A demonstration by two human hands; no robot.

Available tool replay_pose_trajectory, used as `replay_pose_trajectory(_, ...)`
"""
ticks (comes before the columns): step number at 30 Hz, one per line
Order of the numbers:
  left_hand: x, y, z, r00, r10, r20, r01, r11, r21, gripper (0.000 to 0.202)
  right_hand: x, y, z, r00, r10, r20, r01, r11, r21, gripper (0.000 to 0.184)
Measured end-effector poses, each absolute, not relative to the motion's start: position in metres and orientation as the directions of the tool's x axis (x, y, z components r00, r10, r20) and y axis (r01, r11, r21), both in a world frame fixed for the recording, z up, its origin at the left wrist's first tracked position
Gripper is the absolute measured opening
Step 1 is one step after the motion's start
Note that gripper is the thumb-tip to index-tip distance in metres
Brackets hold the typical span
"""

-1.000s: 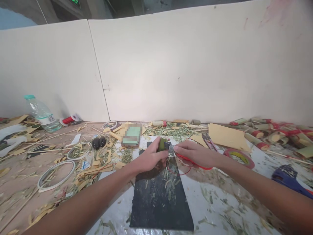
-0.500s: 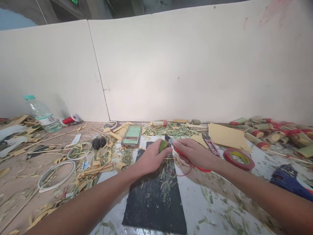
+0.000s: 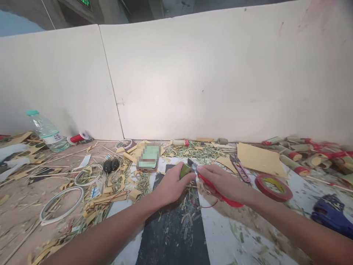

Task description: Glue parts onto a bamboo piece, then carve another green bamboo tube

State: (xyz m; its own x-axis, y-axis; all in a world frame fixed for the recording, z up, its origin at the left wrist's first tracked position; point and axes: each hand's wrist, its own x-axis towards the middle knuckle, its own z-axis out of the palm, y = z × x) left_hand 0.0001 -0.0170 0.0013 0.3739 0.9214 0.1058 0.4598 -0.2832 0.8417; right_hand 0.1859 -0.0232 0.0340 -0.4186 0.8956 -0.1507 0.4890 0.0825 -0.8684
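My left hand (image 3: 172, 182) is closed around a short green bamboo piece (image 3: 184, 170) above a black mat (image 3: 173, 235). In my right hand (image 3: 220, 182) is a knife (image 3: 194, 167) with a dark blade, a grey metal neck and a red handle, partly hidden by my fingers. The blade points up and to the left, close beside the bamboo's end; whether it touches cannot be made out. A loop of red cord (image 3: 209, 207) hangs below my right hand. Green shavings (image 3: 189, 215) lie scattered on the mat.
A phone (image 3: 149, 156) lies behind my left hand. Rightward are a pink cutter (image 3: 240, 169), red tape roll (image 3: 273, 187), blue tool (image 3: 331, 213) and piled bamboo tubes (image 3: 311, 154). A bottle (image 3: 48, 132) and white rings (image 3: 62, 206) are left; a pale panel (image 3: 193, 73) stands behind.
The view has shifted slightly. The knife has turned a little at the bamboo's end, and more of its blade and red handle shows. My left hand keeps its hold.
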Motion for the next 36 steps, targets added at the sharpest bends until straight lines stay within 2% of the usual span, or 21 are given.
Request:
replay_pose_trajectory(2,0.0,-0.015,-0.001,0.398,0.916,0.044,0.372,-0.205,0.905,0.034,0.189,-0.018,0.03,-0.409,0.906,-0.11,0.435,0.087,-0.896,0.05)
replay_pose_trajectory(5,-0.003,-0.015,-0.001,0.519,0.853,-0.057,0.224,-0.071,0.972,0.038,0.194,-0.013,0.031,-0.51,0.851,-0.125,0.471,0.154,-0.869,0.051)
replay_pose_trajectory(9,-0.008,-0.018,0.006,0.504,0.863,-0.029,0.353,-0.176,0.919,0.047,0.193,-0.017,0.041,-0.576,0.792,-0.202,0.586,0.228,-0.778,0.049)
replay_pose_trajectory(12,-0.008,-0.018,0.01,0.514,0.857,-0.001,0.424,-0.253,0.87,0.045,0.19,-0.022,0.047,-0.576,0.756,-0.311,0.634,0.174,-0.753,0.053)
replay_pose_trajectory(14,-0.006,-0.017,0.009,0.513,0.858,0.007,0.442,-0.271,0.855,0.042,0.188,-0.023,0.046,-0.557,0.766,-0.322,0.625,0.13,-0.77,0.052)
replay_pose_trajectory(18,-0.001,-0.015,0.004,0.408,0.91,0.074,0.473,-0.28,0.836,0.037,0.19,-0.019,0.037,-0.44,0.87,-0.221,0.504,0.035,-0.863,0.049)
replay_pose_trajectory(21,-0.001,-0.014,0.002,0.408,0.912,0.029,0.418,-0.214,0.883,0.037,0.192,-0.015,0.034,-0.401,0.91,-0.104,0.478,0.112,-0.871,0.052)
replay_pose_trajectory(23,-0.004,-0.014,0.002,0.442,0.896,-0.031,0.39,-0.161,0.906,0.041,0.193,-0.015,0.036,-0.468,0.875,-0.125,0.519,0.158,-0.84,0.053)
replay_pose_trajectory(25,-0.006,-0.015,0.002,0.46,0.886,-0.062,0.409,-0.149,0.9,0.049,0.192,-0.018,0.042,-0.53,0.823,-0.205,0.573,0.17,-0.802,0.051)
replay_pose_trajectory(27,-0.006,-0.016,0.003,0.455,0.889,-0.054,0.443,-0.173,0.88,0.054,0.189,-0.023,0.048,-0.546,0.796,-0.26,0.619,0.174,-0.766,0.047)
replay_pose_trajectory(30,-0.004,-0.016,0.003,0.438,0.899,0.001,0.47,-0.23,0.852,0.051,0.184,-0.027,0.051,-0.537,0.798,-0.273,0.657,0.193,-0.729,0.046)
replay_pose_trajectory(34,0.001,-0.014,0.003,0.37,0.928,0.04,0.514,-0.24,0.823,0.04,0.182,-0.025,0.041,-0.448,0.888,-0.101,0.657,0.251,-0.711,0.046)
replay_pose_trajectory(36,0.002,-0.013,0.004,0.341,0.939,0.044,0.514,-0.226,0.827,0.038,0.184,-0.021,0.035,-0.373,0.926,-0.057,0.628,0.207,-0.75,0.048)
